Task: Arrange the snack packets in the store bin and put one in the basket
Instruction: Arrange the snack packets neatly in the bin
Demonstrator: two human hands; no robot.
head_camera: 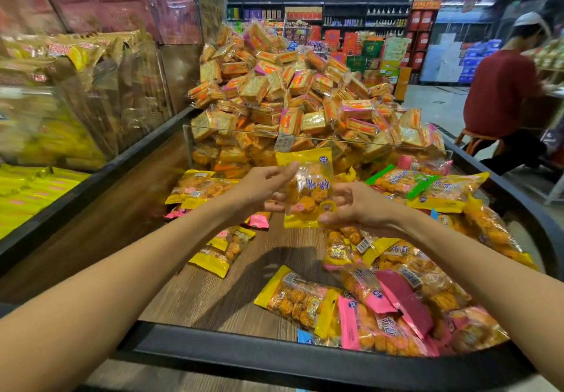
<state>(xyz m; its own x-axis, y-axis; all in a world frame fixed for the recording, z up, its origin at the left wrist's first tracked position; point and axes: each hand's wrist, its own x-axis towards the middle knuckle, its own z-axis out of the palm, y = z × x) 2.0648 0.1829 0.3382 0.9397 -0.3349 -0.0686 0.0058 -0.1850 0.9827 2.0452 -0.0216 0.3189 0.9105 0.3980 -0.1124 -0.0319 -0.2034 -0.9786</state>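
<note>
Two bare forearms reach in from the near edge, over the black rim of the store bin [274,358], and meet above its wood-grain floor. Between them hangs a yellow snack packet [308,187], upright, clear in the middle with round orange pieces showing through. It is lifted clear of the bin floor, in front of the clear divider [317,141] that crosses the bin. The left hand [259,188] pinches the packet's left edge, thumb low and fingertips up near the top seal. The right hand [357,205] pinches the lower right corner, its fingers curled round the bottom seal.

Below the held packet, on the bin floor, lie loose packets of the same kind: a yellow packet [297,300] near the front rim, another yellow packet [218,252] to the left of it, and a heap of pink and yellow packets [406,300] banked against the bin's right side. Beyond the divider rises a tall pile of square cracker packs [290,92], orange and pink. Left of the bin stand blurred yellow bags [61,101]. Past the bin's right rim a person in a red shirt [500,92] sits turned away, and store shelves [345,16] line the back.
</note>
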